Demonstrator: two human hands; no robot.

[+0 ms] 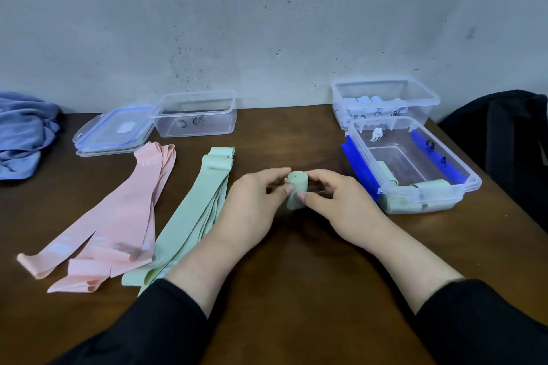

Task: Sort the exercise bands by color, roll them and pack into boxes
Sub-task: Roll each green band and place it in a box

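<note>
A rolled green band [296,187] stands between my hands at the table's middle. My left hand [255,204] pinches its left side and my right hand [335,201] pinches its right side. Flat green bands [189,216] lie in a pile to the left, with flat pink bands [118,216] further left. To the right a clear box [465,187] with blue clips holds several green rolls [430,187]. Behind it a second clear box [427,92] holds pale blue rolls [367,101]. An empty clear box [231,118] stands at the back left.
Clear lids with blue rims [115,130] are stacked beside the empty box. A blue cloth [23,133] lies at the far left and a black bag [504,133] at the far right. A grey wall rises behind the brown table [296,290].
</note>
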